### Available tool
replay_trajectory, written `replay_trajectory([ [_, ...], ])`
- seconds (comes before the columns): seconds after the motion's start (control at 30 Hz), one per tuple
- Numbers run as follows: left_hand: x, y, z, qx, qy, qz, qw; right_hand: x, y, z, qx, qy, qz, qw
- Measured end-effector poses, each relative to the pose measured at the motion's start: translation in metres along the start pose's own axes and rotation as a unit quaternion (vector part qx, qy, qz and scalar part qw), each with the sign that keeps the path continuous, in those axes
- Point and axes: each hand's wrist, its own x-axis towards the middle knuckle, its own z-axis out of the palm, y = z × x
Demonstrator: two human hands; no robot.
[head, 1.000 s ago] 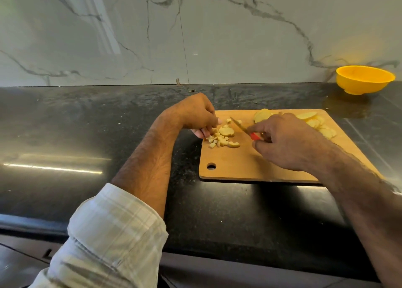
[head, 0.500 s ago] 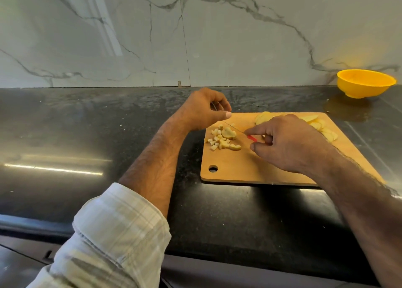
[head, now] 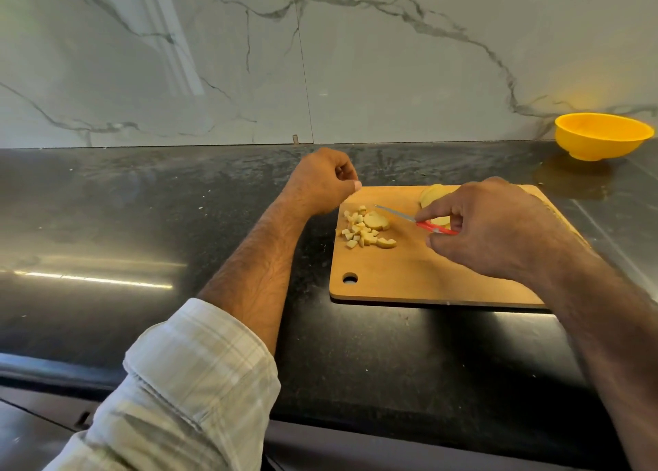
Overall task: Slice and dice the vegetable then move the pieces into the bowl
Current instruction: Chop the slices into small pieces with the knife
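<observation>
Marble-veined wall panels backed a black stone desk, on which lay a wooden cutting board with a hanging hole at its near-left corner.

Diced vegetable pieces sat in a loose cluster toward the board's 9 o'clock side, with one uncut round slice touching the cluster's far-right edge and a half-round piece at its near-right edge. More whole slices lay at the board's 12 o'clock, partly hidden behind the right hand.

Right hand: fingers curled round the red handle of a small knife, forefinger laid along the spine. Blade long axis ran from the hand toward 10 o'clock, tip just beside the uncut slice, apparently not touching it.

Left hand: raised over the board's far-left corner, fingers loosely curled; whether the thumb and forefinger pinched anything could not be told. It lay at roughly 11 o'clock from the diced cluster, near but apart.

Yellow bowl: at 2 o'clock from the board, against the wall, well apart; nothing visible in it.

Judgement: dicing partly done. The blade was the nearer to the uncut slice; the left hand would need to come down toward 5 o'clock to steady it before the cut.
</observation>
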Motion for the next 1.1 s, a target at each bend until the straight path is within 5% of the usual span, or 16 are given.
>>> replay_trajectory([
  [0.3, -0.002, 0.000, -0.009, -0.040, -0.104, -0.074, 0.991, 0.007, 0.005, 0.009, 0.058, -0.049, 0.013, 0.997],
  [0.5, -0.005, 0.007, -0.010, -0.098, -0.136, -0.026, 0.986, 0.010, 0.022, 0.000, 0.080, 0.068, 0.044, 0.993],
  [0.67, -0.009, 0.028, 0.007, -0.040, -0.007, 0.064, 0.997, 0.017, 0.032, 0.002, 0.111, 0.133, 0.086, 0.981],
  [0.87, -0.025, 0.090, 0.035, 0.040, -0.121, 0.132, 0.983, 0.020, 0.043, 0.002, 0.112, 0.179, 0.153, 0.966],
  [1.1, -0.042, 0.114, 0.056, 0.135, -0.120, 0.133, 0.975, 0.015, 0.049, -0.005, 0.132, 0.221, 0.176, 0.950],
])
